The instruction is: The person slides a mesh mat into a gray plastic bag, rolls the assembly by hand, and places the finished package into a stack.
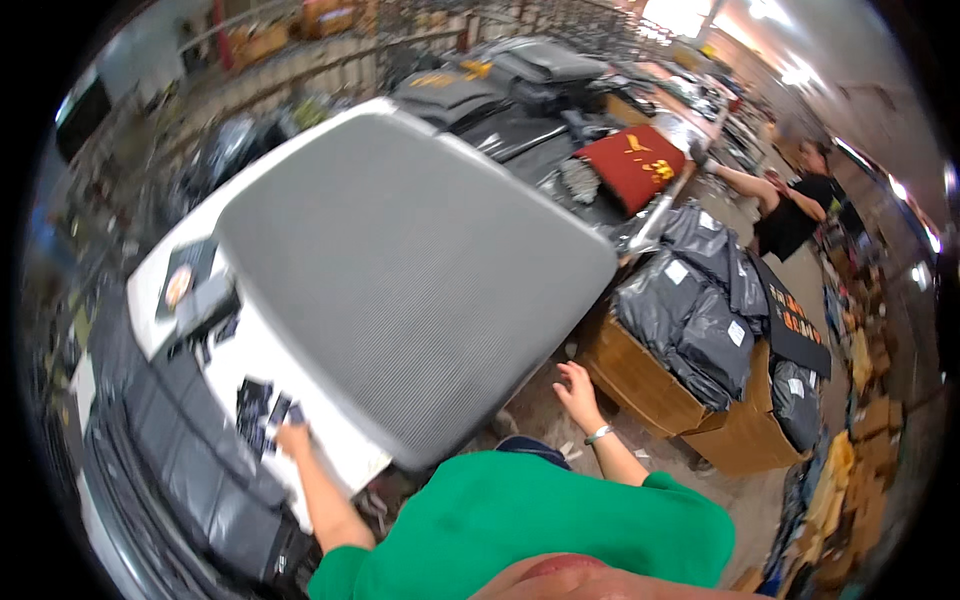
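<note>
A large grey ribbed mat [410, 270] with rounded corners lies flat across a white table [270, 370]. At the table's left side, my left hand [292, 437] reaches into a scatter of small dark tags [254, 408]. Its fingers look pinched on one small dark tag at the edge of the pile, though they are slightly blurred. My right hand [578, 392] hangs beside the mat's near right edge, fingers apart, with nothing in it. A grey box [208, 303] and a dark printed card [183, 285] sit farther back on the table's left edge.
Cardboard boxes [640, 375] full of black plastic-wrapped packages [690, 325] stand at my right. Stacked dark mats [200, 450] crowd the left. Beyond the table lie more dark mats [450, 100] and a red mat [632, 165]. Another person [800, 200] works at far right.
</note>
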Motion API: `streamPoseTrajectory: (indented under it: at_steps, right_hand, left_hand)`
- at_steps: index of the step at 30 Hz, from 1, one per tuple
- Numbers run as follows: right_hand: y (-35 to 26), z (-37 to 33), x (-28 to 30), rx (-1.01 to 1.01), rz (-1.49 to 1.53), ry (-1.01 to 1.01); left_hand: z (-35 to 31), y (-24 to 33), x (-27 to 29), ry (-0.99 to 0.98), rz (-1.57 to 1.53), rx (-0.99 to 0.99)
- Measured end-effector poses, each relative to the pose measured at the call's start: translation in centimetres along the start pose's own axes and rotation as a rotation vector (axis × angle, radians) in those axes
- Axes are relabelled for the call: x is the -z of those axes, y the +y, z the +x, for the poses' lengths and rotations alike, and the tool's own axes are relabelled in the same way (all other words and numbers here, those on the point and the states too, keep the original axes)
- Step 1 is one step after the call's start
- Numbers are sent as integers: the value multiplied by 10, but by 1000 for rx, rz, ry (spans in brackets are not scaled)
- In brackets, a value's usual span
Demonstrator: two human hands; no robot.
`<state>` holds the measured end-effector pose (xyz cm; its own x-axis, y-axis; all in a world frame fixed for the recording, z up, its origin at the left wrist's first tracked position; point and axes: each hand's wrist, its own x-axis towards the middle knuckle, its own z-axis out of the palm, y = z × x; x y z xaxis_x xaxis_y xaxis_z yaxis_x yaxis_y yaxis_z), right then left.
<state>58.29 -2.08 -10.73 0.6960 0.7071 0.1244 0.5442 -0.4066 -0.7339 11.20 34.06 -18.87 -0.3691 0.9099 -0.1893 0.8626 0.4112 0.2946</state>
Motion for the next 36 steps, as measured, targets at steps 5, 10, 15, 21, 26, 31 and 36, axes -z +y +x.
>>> streamPoseTrajectory:
  at_steps: [5, 10, 15, 21, 26, 31, 36]
  right_hand:
    - [72, 87, 32, -16, 183, 50]
    - [129, 155, 28, -426, 466, -190]
    - [143, 182, 22, -910, 959, -220]
    - [157, 177, 22, -1055, 1150, -176]
    - [122, 176, 55, -1001, 1072, -281]
    - [119, 187, 93, -775, 1308, -536]
    - [10, 216, 128, -414, 1398, -482]
  left_hand:
    - [-26, 104, 24, 208, -416, -156]
    - [-112, 287, 18, 250, -258, -927]
    - [-279, 317, -26, -63, -177, -1289]
    - [-370, 240, -75, -741, -276, -1267]
    - [-368, 216, -72, -804, -229, -997]
    - [-363, 187, -64, -825, -246, -803]
    - [-361, 170, -54, -759, -327, -641]
